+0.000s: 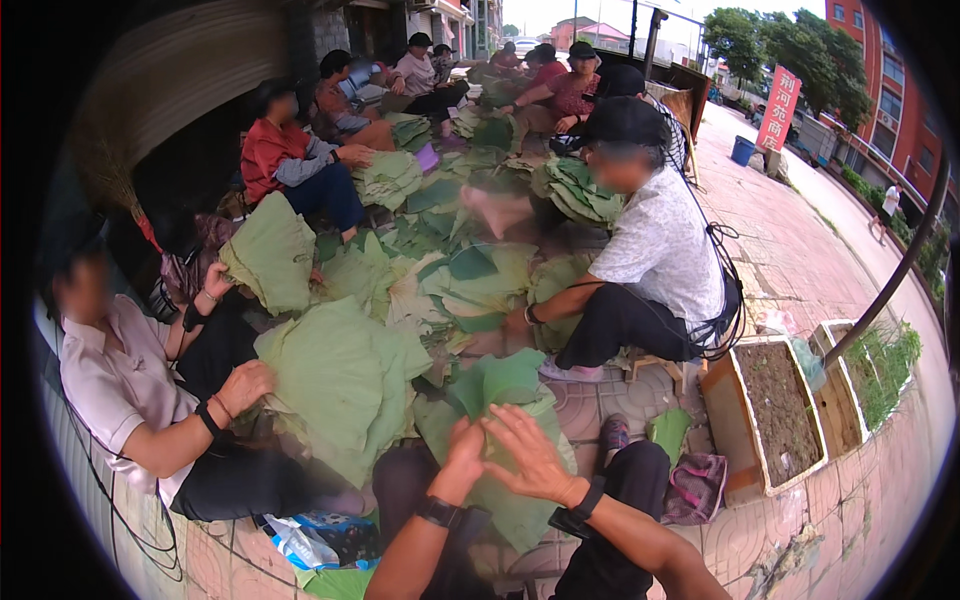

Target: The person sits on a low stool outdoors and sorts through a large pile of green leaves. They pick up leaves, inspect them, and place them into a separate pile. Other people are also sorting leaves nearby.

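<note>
Between my knees lies a stack of large lotus leaves [535, 490], pale green with spread veins. A darker green lotus leaf [497, 382], partly folded, stands up just beyond my hands. My left hand [463, 458] is closed at the near edge of this leaf, its fingers partly hidden. Close beside it, my right hand [532, 455] has its fingers stretched out and apart over the leaves, its fingertips near the folded one. Each wrist wears a black band.
A person on the left holds up leaf stacks [345, 375]; another person [650, 240] sits at right. Leaves cover the ground between two rows of seated people. A mesh bag [695, 488], soil-filled planter boxes [775, 410] and a leaning pole [895, 265] stand right; a blue-white packet [300, 540] lies left.
</note>
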The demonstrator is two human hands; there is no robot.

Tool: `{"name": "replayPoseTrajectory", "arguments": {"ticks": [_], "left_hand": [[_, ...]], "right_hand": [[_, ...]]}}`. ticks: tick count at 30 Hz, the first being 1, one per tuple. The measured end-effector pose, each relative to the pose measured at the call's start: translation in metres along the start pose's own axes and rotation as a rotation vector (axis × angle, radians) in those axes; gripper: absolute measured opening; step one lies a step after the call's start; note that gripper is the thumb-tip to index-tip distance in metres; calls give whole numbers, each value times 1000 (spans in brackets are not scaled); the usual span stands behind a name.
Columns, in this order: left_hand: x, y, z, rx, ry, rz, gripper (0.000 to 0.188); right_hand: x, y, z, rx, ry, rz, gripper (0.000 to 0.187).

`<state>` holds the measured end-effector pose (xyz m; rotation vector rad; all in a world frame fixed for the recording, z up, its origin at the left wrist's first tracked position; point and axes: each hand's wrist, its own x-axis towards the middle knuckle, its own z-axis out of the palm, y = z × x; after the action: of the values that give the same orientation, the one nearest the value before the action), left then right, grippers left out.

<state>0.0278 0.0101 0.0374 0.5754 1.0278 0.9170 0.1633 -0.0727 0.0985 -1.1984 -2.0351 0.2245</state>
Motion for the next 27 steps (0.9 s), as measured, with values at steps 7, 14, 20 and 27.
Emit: {"name": "replayPoseTrajectory", "arguments": {"ticks": [7, 14, 20, 27], "left_hand": [[-2, 3, -1, 144, -68, -72, 23], [0, 0, 0, -15, -102, -125, 21], [-3, -5, 10, -28, -81, -101, 18], [8, -11, 9, 14, -59, -95, 19]], "right_hand": [[0, -6, -5, -148, 2, -17, 67], [-8, 12, 0, -70, -7, 28, 67], [-17, 14, -9, -125, -72, 41, 67], [-18, 12, -5, -85, -36, 96, 68]]}}
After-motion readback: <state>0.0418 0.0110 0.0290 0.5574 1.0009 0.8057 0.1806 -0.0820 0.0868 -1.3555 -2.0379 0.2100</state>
